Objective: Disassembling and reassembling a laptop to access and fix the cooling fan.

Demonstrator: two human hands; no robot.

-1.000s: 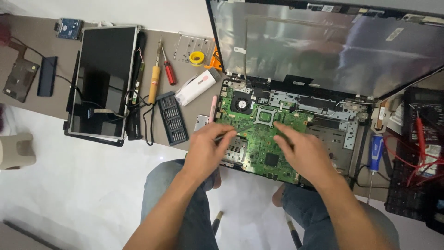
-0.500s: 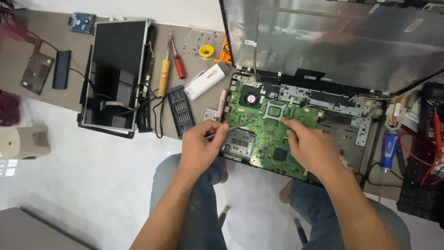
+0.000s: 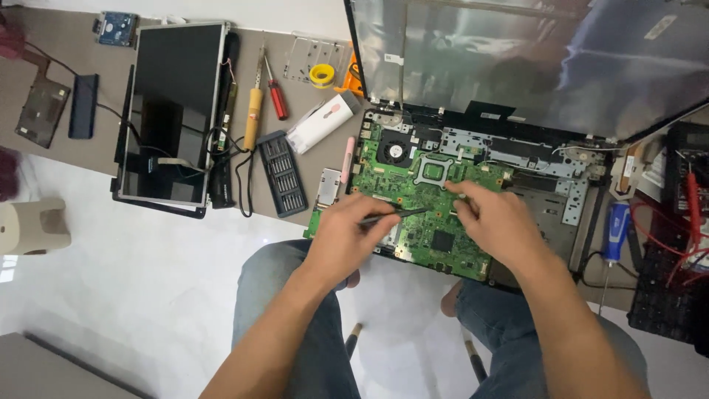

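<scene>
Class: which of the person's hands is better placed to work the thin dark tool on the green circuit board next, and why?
Probably the left hand: it holds the thin dark tool over the green circuit board. The right hand only rests fingers on the board.

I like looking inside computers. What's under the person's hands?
The green circuit board lies inside the opened laptop. The left hand holds a thin dark tool. The hands hide parts beneath them.

Grey-brown bench, bearing: opened laptop with exposed green board, detached screen panel, two screwdrivers, bit case, white canister, yellow tape roll.
</scene>
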